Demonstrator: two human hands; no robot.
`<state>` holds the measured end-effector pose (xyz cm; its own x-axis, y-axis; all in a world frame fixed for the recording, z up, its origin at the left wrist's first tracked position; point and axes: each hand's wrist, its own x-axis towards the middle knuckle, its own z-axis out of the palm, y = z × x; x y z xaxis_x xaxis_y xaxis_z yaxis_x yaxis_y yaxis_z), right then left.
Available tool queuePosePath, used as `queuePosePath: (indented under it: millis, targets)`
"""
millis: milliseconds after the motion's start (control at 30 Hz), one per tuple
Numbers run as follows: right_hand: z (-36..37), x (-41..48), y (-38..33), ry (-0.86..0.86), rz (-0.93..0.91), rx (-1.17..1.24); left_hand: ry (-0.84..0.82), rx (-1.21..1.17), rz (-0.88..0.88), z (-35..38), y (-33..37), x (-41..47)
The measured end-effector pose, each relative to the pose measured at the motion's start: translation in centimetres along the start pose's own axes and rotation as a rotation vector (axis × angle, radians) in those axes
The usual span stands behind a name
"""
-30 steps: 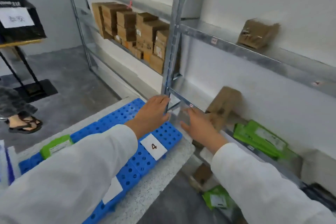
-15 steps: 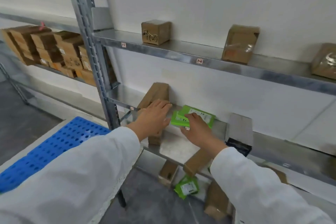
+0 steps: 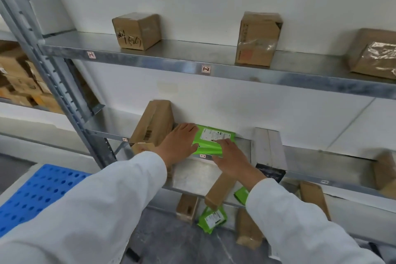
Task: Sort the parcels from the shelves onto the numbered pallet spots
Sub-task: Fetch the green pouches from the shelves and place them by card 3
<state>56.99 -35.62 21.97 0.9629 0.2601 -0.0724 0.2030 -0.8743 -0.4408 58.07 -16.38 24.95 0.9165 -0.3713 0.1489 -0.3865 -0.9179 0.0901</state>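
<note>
A green mailer parcel (image 3: 211, 138) with a white label lies on the middle metal shelf (image 3: 334, 161). My left hand (image 3: 179, 143) rests on its left edge, thumb under the near corner. Over its right front corner lies my right hand (image 3: 230, 157), fingers pressing on the label. Both hands hold the parcel between them. A tall brown cardboard parcel (image 3: 153, 123) leans against the wall just left of my left hand. The blue perforated pallet (image 3: 32, 195) shows at the lower left.
The upper shelf (image 3: 171, 59) carries three brown boxes (image 3: 137, 30), (image 3: 258, 38), (image 3: 374, 52). A grey divider (image 3: 267, 148) and a black pouch (image 3: 271, 174) stand right of my hands. Below lie more brown boxes (image 3: 220, 188) and green mailers (image 3: 212, 221). A steel upright (image 3: 49, 83) rises at left.
The view swung right from the pallet to the shelves. Both hands moved from the shelf's front edge onto the green parcel and closed around it.
</note>
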Motion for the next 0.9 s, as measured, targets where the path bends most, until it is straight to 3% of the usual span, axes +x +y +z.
queuePosePath:
  millis: [233,533,633,767,900]
  targets:
    - [1.7,7.1,2.3,-0.052,0.19,0.002,-0.137,-0.094,-0.166,5.9,-3.5,6.2]
    - [4.8,13.8,5.6,-0.073,0.464,0.006,-0.226,-0.069,-0.236,11.9,-7.4,10.6]
    - [5.5,15.1,6.2,-0.074,0.532,0.029,-0.231,-0.232,-0.344,13.8,-8.2,11.1]
    - [6.3,16.5,6.7,-0.036,0.693,0.213,-0.168,-0.635,-0.564,15.0,-7.6,11.1]
    - [6.8,16.5,6.9,0.021,0.722,0.231,-0.127,-0.691,-0.662,13.9,-6.6,10.9]
